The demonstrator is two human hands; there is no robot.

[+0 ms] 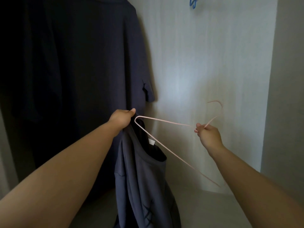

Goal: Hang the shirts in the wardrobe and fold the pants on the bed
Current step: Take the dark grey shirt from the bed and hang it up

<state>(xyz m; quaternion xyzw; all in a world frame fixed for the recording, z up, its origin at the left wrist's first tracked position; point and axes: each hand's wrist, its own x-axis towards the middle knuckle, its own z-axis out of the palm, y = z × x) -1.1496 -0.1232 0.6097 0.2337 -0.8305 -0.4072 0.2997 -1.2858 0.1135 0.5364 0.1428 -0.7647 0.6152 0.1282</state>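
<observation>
Blue hanger (192, 3) cut off at the top edge, plain grey wall (290, 79) far right.

There is only one camera, worn on the person's head. It looks forward and a bit down into the wardrobe (205, 55), from very close. Both arms start at the bottom, at 7 and 5 o'clock. The left hand (121, 119), gripping a grey shirt (139, 178), shows near the middle. The right hand (208, 135), pinching a pink hanger (164, 121), shows near 4 o'clock. A hanging dark shirt (82, 63) fills 9 to 12 o'clock.
</observation>
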